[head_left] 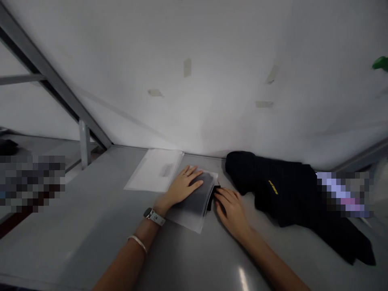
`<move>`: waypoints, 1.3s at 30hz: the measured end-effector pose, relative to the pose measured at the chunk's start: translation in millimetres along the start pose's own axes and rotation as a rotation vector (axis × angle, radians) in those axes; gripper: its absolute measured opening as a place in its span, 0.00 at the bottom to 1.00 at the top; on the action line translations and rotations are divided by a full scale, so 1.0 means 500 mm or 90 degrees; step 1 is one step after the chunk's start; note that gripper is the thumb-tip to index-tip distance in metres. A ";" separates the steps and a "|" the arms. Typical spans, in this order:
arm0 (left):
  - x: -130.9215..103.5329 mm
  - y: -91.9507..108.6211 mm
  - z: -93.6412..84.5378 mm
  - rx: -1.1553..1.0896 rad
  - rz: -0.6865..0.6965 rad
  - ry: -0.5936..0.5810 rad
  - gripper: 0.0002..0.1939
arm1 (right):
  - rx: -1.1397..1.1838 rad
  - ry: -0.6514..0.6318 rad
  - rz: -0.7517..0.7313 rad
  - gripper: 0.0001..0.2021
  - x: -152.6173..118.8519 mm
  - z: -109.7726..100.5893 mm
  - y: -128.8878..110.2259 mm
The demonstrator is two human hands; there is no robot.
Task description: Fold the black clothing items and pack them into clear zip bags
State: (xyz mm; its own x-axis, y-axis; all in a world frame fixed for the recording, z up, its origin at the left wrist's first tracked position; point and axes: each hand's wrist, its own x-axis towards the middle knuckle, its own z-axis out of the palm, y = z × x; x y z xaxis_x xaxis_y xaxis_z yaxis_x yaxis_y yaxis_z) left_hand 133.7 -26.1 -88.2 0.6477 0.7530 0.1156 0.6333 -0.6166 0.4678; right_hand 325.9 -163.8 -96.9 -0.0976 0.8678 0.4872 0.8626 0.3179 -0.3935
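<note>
A clear plastic bag (pixel 189 220) lies on the grey table with a dark, flat folded item inside it. My left hand (pixel 183 186) rests flat on top of this bag, fingers spread, and wears a watch on its wrist. A bit of black cloth (pixel 210 200) sticks out at the bag's right edge. At that edge my right hand (pixel 230 208) has its fingers closed on the cloth, the thumb lower down. Left of the bag is a stack of white translucent bags (pixel 154 169). To the right lies a dark garment (pixel 281 190) with yellow lettering.
A white wall (pixel 212 101) with several tape scraps rises behind the grey table (pixel 100 218). Metal frame bars (pixel 57 85) slant along the left. Blurred-out patches show at both sides, and a green object (pixel 381 63) is at the upper right edge.
</note>
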 end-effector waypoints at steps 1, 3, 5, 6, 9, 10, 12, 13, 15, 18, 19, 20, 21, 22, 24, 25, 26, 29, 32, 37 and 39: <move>-0.001 0.002 -0.001 0.008 0.001 -0.001 0.27 | 0.009 -0.003 -0.008 0.14 0.000 0.000 -0.001; -0.002 0.006 -0.003 0.022 0.004 -0.002 0.27 | 0.037 -0.018 -0.018 0.15 0.001 -0.004 -0.004; -0.002 0.009 -0.004 0.033 0.003 -0.004 0.27 | 0.076 -0.061 -0.025 0.16 0.005 -0.010 -0.008; -0.002 0.010 -0.004 0.036 0.002 -0.006 0.27 | 0.097 -0.092 -0.029 0.16 0.007 -0.015 -0.010; -0.002 0.011 -0.003 0.038 -0.001 -0.010 0.27 | 0.151 -0.178 -0.040 0.16 0.018 -0.027 -0.018; -0.001 0.011 -0.003 0.039 -0.001 -0.009 0.28 | 0.168 -0.194 -0.038 0.14 0.022 -0.029 -0.021; -0.001 0.012 -0.003 0.039 0.005 -0.007 0.28 | 0.212 -0.203 -0.024 0.11 0.028 -0.029 -0.024; 0.000 0.014 -0.003 0.040 0.009 -0.008 0.27 | 0.246 -0.201 -0.011 0.10 0.031 -0.028 -0.026; 0.000 0.018 -0.005 0.041 0.015 -0.017 0.27 | 0.345 -0.194 0.031 0.10 0.034 -0.021 -0.028; 0.000 0.027 -0.007 0.043 0.020 -0.029 0.28 | 0.579 -0.169 0.157 0.10 0.037 -0.009 -0.036; 0.000 0.030 -0.006 0.044 0.021 -0.028 0.28 | 0.672 -0.149 0.210 0.10 0.039 -0.006 -0.040; -0.001 0.032 -0.004 0.046 0.022 -0.025 0.28 | 0.765 -0.123 0.261 0.10 0.040 -0.004 -0.043; -0.002 0.035 -0.002 0.049 0.023 -0.020 0.28 | 0.855 -0.093 0.309 0.10 0.042 -0.003 -0.046; -0.003 0.038 0.001 0.053 0.024 -0.015 0.29 | 0.937 -0.064 0.351 0.11 0.044 -0.003 -0.048; -0.004 0.044 0.008 0.062 0.026 -0.005 0.29 | 1.067 -0.020 0.424 0.12 0.047 -0.006 -0.048; -0.005 0.047 0.011 0.064 0.024 0.001 0.29 | 1.110 -0.010 0.453 0.13 0.048 -0.008 -0.047; -0.006 0.051 0.014 0.066 0.019 0.007 0.29 | 1.133 -0.008 0.475 0.13 0.048 -0.009 -0.045; -0.010 0.062 0.019 0.079 0.008 0.029 0.28 | 1.080 0.001 0.514 0.15 0.044 -0.007 -0.039; -0.014 0.073 0.016 0.101 0.035 0.035 0.26 | 0.901 0.075 0.515 0.17 0.038 0.001 -0.037; -0.018 0.088 0.007 0.134 0.082 0.041 0.24 | 0.775 0.122 0.527 0.15 0.027 -0.005 -0.037; -0.020 0.092 0.008 0.134 0.089 0.042 0.24 | 0.852 0.087 0.557 0.15 0.025 -0.015 -0.041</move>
State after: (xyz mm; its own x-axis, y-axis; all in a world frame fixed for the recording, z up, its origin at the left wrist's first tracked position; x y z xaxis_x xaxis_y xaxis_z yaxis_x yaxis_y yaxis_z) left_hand 158.3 -63.0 -71.4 0.7105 0.6665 0.2257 0.6184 -0.7445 0.2516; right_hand 310.5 -162.3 -76.9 0.2749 0.9384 -0.2092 -0.4141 -0.0808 -0.9066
